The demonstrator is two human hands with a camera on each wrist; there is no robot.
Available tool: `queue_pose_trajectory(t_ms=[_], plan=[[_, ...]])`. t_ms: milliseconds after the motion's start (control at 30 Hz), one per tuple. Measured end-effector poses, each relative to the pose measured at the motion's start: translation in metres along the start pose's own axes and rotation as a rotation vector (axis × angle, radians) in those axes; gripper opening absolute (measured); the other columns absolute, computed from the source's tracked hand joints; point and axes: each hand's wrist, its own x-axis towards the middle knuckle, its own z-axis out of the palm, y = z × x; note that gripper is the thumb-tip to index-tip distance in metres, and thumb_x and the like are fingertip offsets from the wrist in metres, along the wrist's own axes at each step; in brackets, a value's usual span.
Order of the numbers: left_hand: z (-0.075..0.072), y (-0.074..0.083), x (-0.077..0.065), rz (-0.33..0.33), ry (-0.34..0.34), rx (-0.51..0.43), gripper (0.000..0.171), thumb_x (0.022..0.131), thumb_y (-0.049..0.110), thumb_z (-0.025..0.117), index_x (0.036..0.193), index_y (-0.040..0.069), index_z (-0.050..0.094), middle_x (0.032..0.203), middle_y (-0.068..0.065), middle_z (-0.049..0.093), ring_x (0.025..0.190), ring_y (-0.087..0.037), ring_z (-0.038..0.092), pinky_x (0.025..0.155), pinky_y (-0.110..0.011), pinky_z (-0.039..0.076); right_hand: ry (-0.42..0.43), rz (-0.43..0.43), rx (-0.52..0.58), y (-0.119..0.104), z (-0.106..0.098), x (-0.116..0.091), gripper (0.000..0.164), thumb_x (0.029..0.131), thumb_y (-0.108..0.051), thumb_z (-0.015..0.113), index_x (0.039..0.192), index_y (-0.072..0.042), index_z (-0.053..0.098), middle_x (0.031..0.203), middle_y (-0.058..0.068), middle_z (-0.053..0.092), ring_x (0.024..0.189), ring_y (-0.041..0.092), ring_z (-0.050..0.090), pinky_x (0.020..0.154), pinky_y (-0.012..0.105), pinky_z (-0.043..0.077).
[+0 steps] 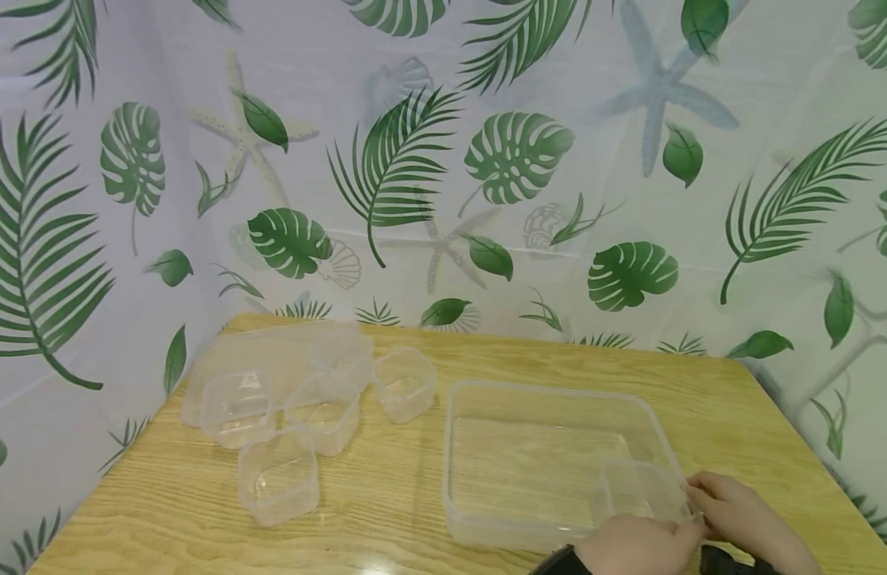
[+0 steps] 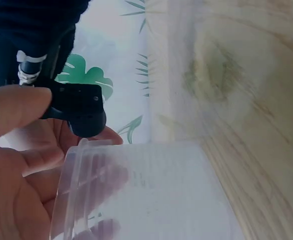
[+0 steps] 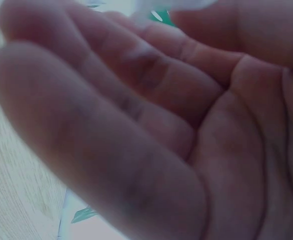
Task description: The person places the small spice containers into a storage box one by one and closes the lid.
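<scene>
A small clear plastic container (image 1: 633,489) overlaps the near right corner of a large clear plastic box (image 1: 536,390). At the small container's near side, my left hand (image 1: 633,545) holds its edge. The left wrist view shows the fingers behind the clear wall of this container (image 2: 151,195). My right hand (image 1: 741,511) is beside the large box's right rim, fingers bent at the small container's right edge. In the right wrist view, the curled fingers of my right hand (image 3: 136,110) have a whitish translucent edge (image 3: 184,5) near the thumb.
Several small clear containers stand at the left of the wood-grain table (image 1: 386,511), one (image 1: 278,479) nearest the front. Behind them lies a flat translucent sheet-like piece (image 1: 256,347). A leaf-patterned cloth (image 1: 429,160) hangs along the table's back and sides.
</scene>
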Motion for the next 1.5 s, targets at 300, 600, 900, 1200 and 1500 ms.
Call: queue_pose_trajectory(t_ms=[300, 600, 900, 1200, 1500], plan=[[0.001, 0.004, 0.007, 0.011, -0.013, 0.086, 0.039, 0.093, 0.037, 0.037, 0.130, 0.037, 0.025, 0.118, 0.026, 0.041, 0.083, 0.008, 0.049, 0.065, -0.015, 0.039, 0.043, 0.020, -0.015, -0.001, 0.002, -0.003, 0.035, 0.095, -0.010, 0.033, 0.109, 0.020, 0.044, 0.067, 0.006, 0.047, 0.054, 0.017, 0.044, 0.054, 0.029, 0.041], [0.000, 0.001, 0.002, 0.097, 0.015, 0.073, 0.047, 0.090, 0.037, 0.043, 0.134, 0.034, 0.026, 0.121, 0.025, 0.039, 0.092, 0.011, 0.044, 0.066, -0.010, 0.037, 0.011, 0.001, 0.012, 0.001, 0.002, -0.003, 0.042, 0.096, -0.016, 0.033, 0.112, 0.022, 0.040, 0.069, 0.006, 0.048, 0.055, 0.017, 0.044, 0.053, 0.030, 0.040], [0.000, 0.000, -0.007, 0.156, 0.094, 0.187, 0.043, 0.087, 0.042, 0.048, 0.128, 0.034, 0.037, 0.117, 0.025, 0.041, 0.096, 0.013, 0.040, 0.069, -0.009, 0.037, -0.034, -0.015, 0.078, 0.007, 0.000, -0.002, 0.041, 0.096, -0.014, 0.032, 0.110, 0.023, 0.040, 0.080, 0.009, 0.055, 0.067, 0.021, 0.052, 0.058, 0.033, 0.046], [-0.013, -0.002, -0.036, 0.199, 0.137, 0.267, 0.047, 0.087, 0.047, 0.044, 0.132, 0.034, 0.035, 0.119, 0.025, 0.039, 0.101, 0.012, 0.039, 0.079, -0.011, 0.035, -0.013, 0.044, 0.098, 0.002, 0.001, 0.000, 0.038, 0.097, -0.014, 0.032, 0.110, 0.020, 0.042, 0.090, 0.011, 0.057, 0.077, 0.023, 0.057, 0.065, 0.036, 0.049], [-0.029, -0.014, -0.070, 0.276, 0.292, 0.373, 0.037, 0.088, 0.044, 0.046, 0.121, 0.026, 0.048, 0.100, 0.020, 0.048, 0.080, 0.007, 0.047, 0.064, -0.009, 0.035, 0.005, 0.059, 0.064, 0.000, -0.001, 0.000, 0.036, 0.096, -0.013, 0.033, 0.109, 0.018, 0.044, 0.086, 0.009, 0.056, 0.072, 0.020, 0.055, 0.062, 0.035, 0.048]])
